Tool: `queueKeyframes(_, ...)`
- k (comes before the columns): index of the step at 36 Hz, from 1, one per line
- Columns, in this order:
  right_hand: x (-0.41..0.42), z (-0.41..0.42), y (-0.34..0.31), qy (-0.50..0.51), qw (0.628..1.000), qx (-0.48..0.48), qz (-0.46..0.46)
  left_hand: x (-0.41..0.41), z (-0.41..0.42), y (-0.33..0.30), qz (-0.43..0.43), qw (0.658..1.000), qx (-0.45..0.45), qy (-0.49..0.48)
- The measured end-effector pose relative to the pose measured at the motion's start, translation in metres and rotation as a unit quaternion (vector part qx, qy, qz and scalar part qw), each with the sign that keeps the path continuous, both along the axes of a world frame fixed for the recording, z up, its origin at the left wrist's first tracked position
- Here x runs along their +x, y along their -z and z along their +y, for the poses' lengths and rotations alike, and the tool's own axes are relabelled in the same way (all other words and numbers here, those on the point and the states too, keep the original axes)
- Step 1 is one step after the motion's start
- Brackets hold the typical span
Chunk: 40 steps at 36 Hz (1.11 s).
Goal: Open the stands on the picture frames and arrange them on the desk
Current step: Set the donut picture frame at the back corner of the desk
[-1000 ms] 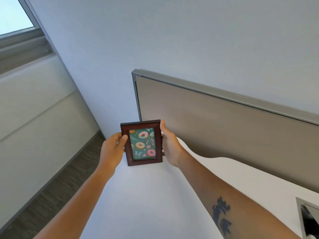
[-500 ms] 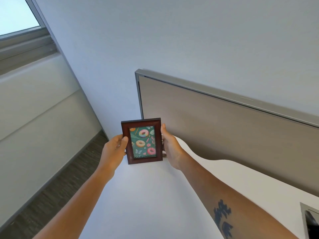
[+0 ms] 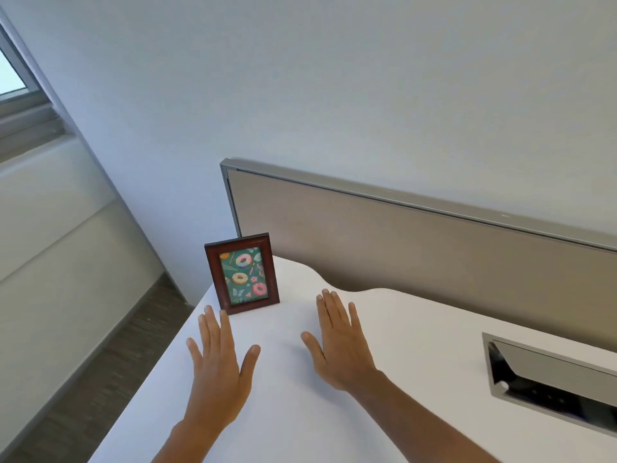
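Note:
A small dark-red wooden picture frame [image 3: 242, 273] with a doughnut print on green stands upright on its own near the far left corner of the white desk [image 3: 417, 332]. Its back stand is hidden behind it. My left hand [image 3: 218, 365] lies flat and open on the desk just in front of the frame, its fingertips a little short of the frame's lower edge. My right hand [image 3: 339, 342] rests flat with fingers spread to the right of the frame, apart from it. Neither hand holds anything.
A beige partition panel with a grey metal rim [image 3: 417, 235] runs along the desk's far edge. A metal cable tray opening [image 3: 547, 375] is sunk into the desk at the right. The desk's left edge drops to dark floor [image 3: 100, 362] beside a wall and window.
Both hands have let go of the frame and drawn back, now flat on the desk. The frame, held up between them before, stands alone on the desk.

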State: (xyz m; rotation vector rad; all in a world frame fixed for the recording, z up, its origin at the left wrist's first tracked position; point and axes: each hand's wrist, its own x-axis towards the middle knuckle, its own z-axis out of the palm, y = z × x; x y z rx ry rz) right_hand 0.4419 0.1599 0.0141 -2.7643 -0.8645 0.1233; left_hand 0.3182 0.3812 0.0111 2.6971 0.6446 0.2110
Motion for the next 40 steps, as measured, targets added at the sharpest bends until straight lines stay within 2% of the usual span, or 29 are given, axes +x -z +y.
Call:
queueKeyframes(15, -0.184, -0.137, -0.024, 0.092, 0.995, 0.038, 0.007, -0.129, -0.135, -0.024, 0.039, 0.992, -0.012, 0.117)
queueKeyframes(21, -0.264, -0.196, -0.026, 0.088, 0.995, 0.039, 0.002, -0.183, -0.200, -0.032, 0.049, 0.984, -0.017, 0.169)
queueKeyframes(29, -0.352, -0.268, -0.020, 0.125, 0.992, -0.017, 0.012, -0.237, -0.282, -0.032, 0.113, 0.969, -0.011, 0.220)
queueKeyframes(34, -0.391, -0.314, -0.010, 0.161, 0.985, -0.061, -0.027, -0.264, -0.332, -0.018, 0.149, 0.955, -0.032, 0.254)
queueKeyframes(40, -0.420, -0.374, -0.001, 0.179, 0.973, -0.082, -0.123, -0.284, -0.385, -0.010, 0.237, 0.926, -0.014, 0.292)
